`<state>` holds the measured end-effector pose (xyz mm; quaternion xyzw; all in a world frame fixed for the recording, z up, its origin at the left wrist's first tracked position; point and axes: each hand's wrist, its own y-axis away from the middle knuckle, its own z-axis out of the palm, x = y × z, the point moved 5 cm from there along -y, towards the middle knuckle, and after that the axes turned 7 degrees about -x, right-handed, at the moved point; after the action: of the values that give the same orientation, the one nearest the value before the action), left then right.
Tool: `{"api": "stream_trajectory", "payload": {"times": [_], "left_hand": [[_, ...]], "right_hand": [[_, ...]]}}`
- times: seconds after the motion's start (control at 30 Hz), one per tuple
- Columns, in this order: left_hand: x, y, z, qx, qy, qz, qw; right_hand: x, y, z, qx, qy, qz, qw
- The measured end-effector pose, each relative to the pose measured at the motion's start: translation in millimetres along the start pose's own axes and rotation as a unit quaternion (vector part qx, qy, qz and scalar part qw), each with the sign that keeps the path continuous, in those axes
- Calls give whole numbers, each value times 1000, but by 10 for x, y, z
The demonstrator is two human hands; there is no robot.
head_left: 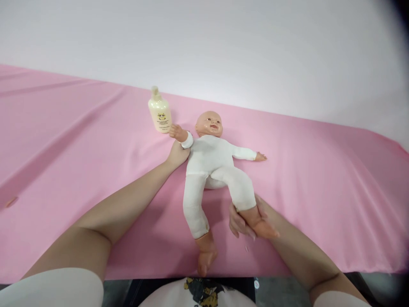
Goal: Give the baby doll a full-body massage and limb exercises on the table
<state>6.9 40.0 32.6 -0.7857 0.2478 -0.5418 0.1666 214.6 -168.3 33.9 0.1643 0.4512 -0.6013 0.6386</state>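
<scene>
Plainly, the doll [209,155] lies face up on the pink cloth [319,192] over the table, its head towards the far edge and its lower foot close to the near edge. The person's hands are well apart: the right hand [239,221] is wrapped around one ankle from below, while the left hand [179,153] is at the doll's side under its raised arm, its fingertips hidden, so I cannot tell how firmly it holds. A cream pump bottle [160,115] stands upright near the far edge, left of the doll's head. The doll's small fist overlaps the bottle's lower corner, crowding that side; whether they touch cannot be told. Towards the left edge lies a small reddish scrap [12,201], too blurred to name, and a tiny pale bit [246,248] shows below the right hand. Past the far edge is a white wall [204,47]; a printed shirt [204,292] shows at the near edge.
</scene>
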Motion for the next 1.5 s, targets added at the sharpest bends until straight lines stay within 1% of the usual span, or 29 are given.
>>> {"api": "stream_trajectory", "payload": {"times": [0.03, 0.07, 0.1, 0.13, 0.17, 0.2, 0.23, 0.27, 0.33, 0.4, 0.47, 0.57, 0.67, 0.73, 0.8, 0.83, 0.87, 0.93, 1.03, 1.1, 1.23, 1.37, 1.43, 1.5], "left_hand": [[42, 7, 9, -12, -14, 13, 1000], [85, 13, 20, -24, -28, 29, 999], [128, 17, 34, -38, -44, 48, 997], [170, 20, 50, -53, -64, 68, 994], [208, 21, 65, -69, -87, 87, 990], [240, 20, 79, -84, -111, 101, 985], [264, 19, 91, -96, -135, 110, 980], [282, 16, 99, -106, -153, 116, 976], [307, 11, 102, -114, -170, 124, 971], [322, 10, 107, -121, -179, 133, 967], [329, 11, 112, -126, -188, 141, 964], [330, 13, 110, -128, -191, 140, 963], [325, 19, 102, -121, -166, 133, 970], [293, 22, 89, -107, -129, 116, 979], [206, 17, 50, -69, -76, 66, 992], [142, 14, 28, -49, -46, 33, 997], [73, 12, 9, -30, -15, -1, 999], [-53, 3, -14, -5, 42, -50, 998], [-181, -17, -30, 29, 119, -95, 988], [-226, -19, -33, 56, 167, -125, 976], [-224, 3, -34, 100, 244, -160, 951], [-182, 28, -67, 139, 247, -170, 944], [-158, 30, -78, 151, 245, -167, 943], [-139, 23, -74, 149, 242, -165, 945]], "right_hand": [[-46, 13, 21, -41, 3, -58, 997], [-92, 35, -54, 12, 6, -115, 993], [-114, 66, -156, 98, 4, -146, 984], [-118, 106, -251, 188, 2, -158, 969], [-115, 156, -331, 275, -3, -160, 948], [-108, 200, -381, 340, -10, -153, 928], [-105, 234, -409, 387, -17, -146, 910], [-110, 259, -421, 418, -23, -141, 897], [-127, 287, -428, 454, -29, -137, 880], [-141, 297, -433, 473, -31, -136, 870], [-141, 296, -440, 478, -34, -137, 867], [-116, 282, -432, 457, -34, -137, 878], [-78, 252, -385, 394, -23, -124, 910], [-26, 204, -329, 317, -23, -75, 945], [52, 147, -259, 217, -38, 7, 975], [88, 124, -223, 165, -48, 47, 984], [115, 106, -193, 119, -56, 80, 988], [150, 75, -151, 47, -66, 127, 989], [194, 26, -109, -23, -70, 184, 980], [208, -17, -84, -56, -59, 201, 976], [218, -103, -49, -93, -25, 189, 977], [249, -126, -29, -105, -40, 187, 976], [240, -120, -34, -101, -62, 166, 979], [219, -87, -29, -107, -91, 141, 980]]}}
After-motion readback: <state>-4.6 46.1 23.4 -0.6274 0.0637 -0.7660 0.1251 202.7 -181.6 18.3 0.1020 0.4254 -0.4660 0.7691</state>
